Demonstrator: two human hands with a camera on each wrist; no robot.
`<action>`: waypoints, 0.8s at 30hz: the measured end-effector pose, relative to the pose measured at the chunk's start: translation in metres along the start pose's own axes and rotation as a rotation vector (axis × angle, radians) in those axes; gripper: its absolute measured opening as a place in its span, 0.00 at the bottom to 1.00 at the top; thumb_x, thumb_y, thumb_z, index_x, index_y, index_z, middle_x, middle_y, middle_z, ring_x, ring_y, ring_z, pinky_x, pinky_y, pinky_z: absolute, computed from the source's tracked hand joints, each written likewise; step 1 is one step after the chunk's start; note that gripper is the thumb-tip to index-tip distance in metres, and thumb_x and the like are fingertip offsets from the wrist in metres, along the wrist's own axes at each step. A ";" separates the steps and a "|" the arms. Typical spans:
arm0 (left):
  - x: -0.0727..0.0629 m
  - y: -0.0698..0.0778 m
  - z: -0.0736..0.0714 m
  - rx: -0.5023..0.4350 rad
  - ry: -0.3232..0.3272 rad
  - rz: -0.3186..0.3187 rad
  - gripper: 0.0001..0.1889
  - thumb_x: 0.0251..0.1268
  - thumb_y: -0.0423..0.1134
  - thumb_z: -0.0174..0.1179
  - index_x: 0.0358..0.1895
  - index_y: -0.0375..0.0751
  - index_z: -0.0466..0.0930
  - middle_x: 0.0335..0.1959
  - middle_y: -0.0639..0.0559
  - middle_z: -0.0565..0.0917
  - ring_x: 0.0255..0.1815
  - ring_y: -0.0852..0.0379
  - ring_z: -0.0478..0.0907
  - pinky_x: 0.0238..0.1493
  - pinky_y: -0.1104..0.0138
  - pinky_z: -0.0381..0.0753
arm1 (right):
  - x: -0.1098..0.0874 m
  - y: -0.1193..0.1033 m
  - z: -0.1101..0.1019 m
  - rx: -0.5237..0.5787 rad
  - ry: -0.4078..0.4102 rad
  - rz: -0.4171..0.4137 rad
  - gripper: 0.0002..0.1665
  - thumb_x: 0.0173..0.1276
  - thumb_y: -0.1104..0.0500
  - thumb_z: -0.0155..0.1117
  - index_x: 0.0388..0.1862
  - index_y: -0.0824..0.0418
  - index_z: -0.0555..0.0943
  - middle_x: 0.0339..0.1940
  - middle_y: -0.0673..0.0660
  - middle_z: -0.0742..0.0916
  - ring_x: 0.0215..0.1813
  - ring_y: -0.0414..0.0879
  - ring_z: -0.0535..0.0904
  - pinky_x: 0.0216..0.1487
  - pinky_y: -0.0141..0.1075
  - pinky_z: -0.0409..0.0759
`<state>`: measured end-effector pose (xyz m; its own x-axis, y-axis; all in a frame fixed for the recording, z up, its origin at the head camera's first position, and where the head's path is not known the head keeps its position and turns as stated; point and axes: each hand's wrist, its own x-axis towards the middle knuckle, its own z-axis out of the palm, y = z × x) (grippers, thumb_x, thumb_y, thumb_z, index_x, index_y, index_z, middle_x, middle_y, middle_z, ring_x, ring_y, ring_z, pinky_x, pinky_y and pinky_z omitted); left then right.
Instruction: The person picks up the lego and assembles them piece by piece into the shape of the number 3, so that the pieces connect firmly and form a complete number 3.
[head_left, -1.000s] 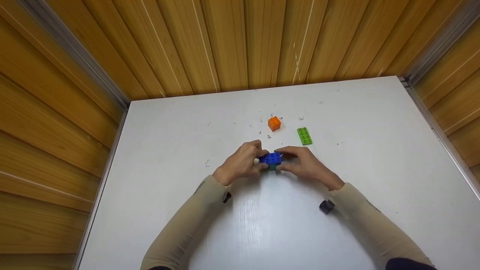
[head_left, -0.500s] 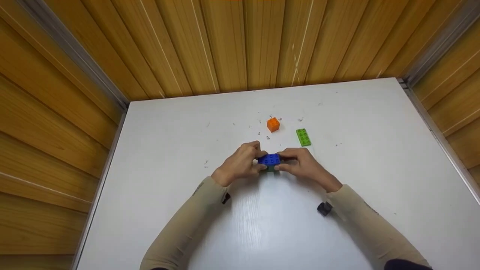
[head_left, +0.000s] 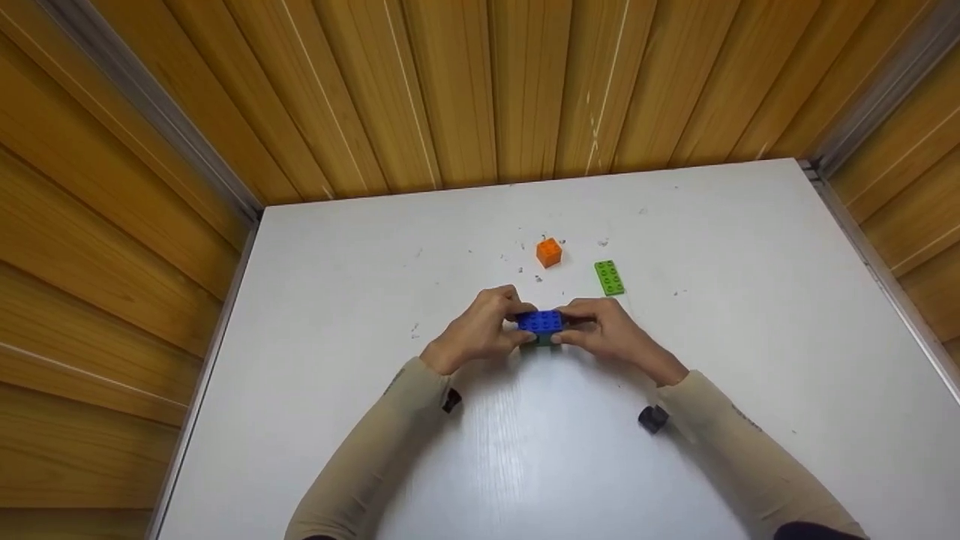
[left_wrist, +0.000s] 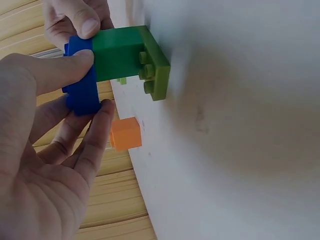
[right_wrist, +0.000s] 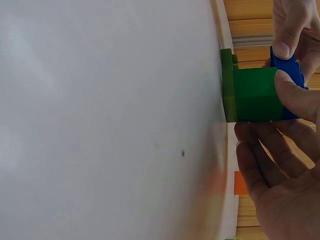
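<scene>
At the middle of the table, a blue building brick point(head_left: 541, 322) sits on a green brick point(left_wrist: 117, 52), which stands on a light green plate point(left_wrist: 159, 75) with bare studs at one end. The blue brick juts out past the green one toward my left hand point(head_left: 480, 330). Thumb and fingers of that hand pinch the blue brick's overhanging end. My right hand point(head_left: 611, 330) grips the stack's other end, its thumb point(right_wrist: 287, 82) at the seam between blue and green. The far faces of the stack are hidden by fingers.
Beyond the hands lie an orange brick point(head_left: 549, 253) and a separate flat green plate point(head_left: 609, 277). Small dark specks mark the white table point(head_left: 360, 285). Wood-look panels point(head_left: 450, 90) rise along its back and sides.
Both hands keep their hold on the stack, almost still. The right fingers have shifted slightly at the blue brick's end. The view itself has drifted a little.
</scene>
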<state>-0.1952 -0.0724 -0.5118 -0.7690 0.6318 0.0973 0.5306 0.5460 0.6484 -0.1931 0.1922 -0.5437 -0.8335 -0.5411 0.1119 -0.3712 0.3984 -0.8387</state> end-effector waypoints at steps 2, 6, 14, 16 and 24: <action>-0.003 -0.002 0.005 -0.047 0.025 -0.008 0.19 0.68 0.37 0.75 0.60 0.37 0.89 0.41 0.47 0.83 0.44 0.50 0.82 0.47 0.66 0.85 | -0.002 0.000 -0.001 -0.002 -0.012 0.009 0.23 0.68 0.54 0.80 0.60 0.61 0.90 0.48 0.56 0.93 0.45 0.43 0.83 0.54 0.31 0.86; -0.009 -0.006 0.016 -0.151 0.098 -0.017 0.20 0.67 0.37 0.76 0.60 0.36 0.89 0.41 0.47 0.84 0.46 0.53 0.84 0.54 0.63 0.89 | -0.004 0.000 -0.002 -0.008 -0.017 0.028 0.24 0.69 0.54 0.80 0.61 0.61 0.89 0.49 0.56 0.93 0.46 0.44 0.84 0.55 0.34 0.86; -0.018 -0.015 0.027 -0.338 0.188 -0.052 0.22 0.68 0.39 0.76 0.62 0.37 0.87 0.52 0.45 0.90 0.51 0.56 0.89 0.58 0.64 0.88 | -0.003 -0.003 -0.001 0.022 -0.024 0.078 0.26 0.68 0.55 0.80 0.63 0.62 0.88 0.53 0.57 0.92 0.56 0.51 0.88 0.65 0.52 0.85; -0.019 -0.016 0.028 -0.376 0.202 -0.056 0.22 0.68 0.39 0.76 0.63 0.35 0.87 0.55 0.43 0.90 0.52 0.54 0.90 0.59 0.62 0.88 | -0.003 -0.003 -0.001 0.025 -0.026 0.085 0.26 0.68 0.56 0.80 0.63 0.62 0.88 0.54 0.58 0.92 0.57 0.52 0.88 0.66 0.54 0.84; -0.020 -0.018 0.032 -0.485 0.239 -0.098 0.24 0.66 0.36 0.76 0.63 0.30 0.85 0.57 0.40 0.90 0.53 0.50 0.90 0.60 0.59 0.88 | 0.000 -0.006 -0.002 0.011 -0.034 0.098 0.27 0.69 0.54 0.79 0.64 0.61 0.87 0.60 0.59 0.90 0.61 0.55 0.87 0.67 0.55 0.83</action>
<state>-0.1785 -0.0771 -0.5496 -0.8961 0.4176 0.1504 0.2700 0.2439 0.9314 -0.1916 0.1913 -0.5376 -0.8509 -0.5251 0.0109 -0.2839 0.4425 -0.8506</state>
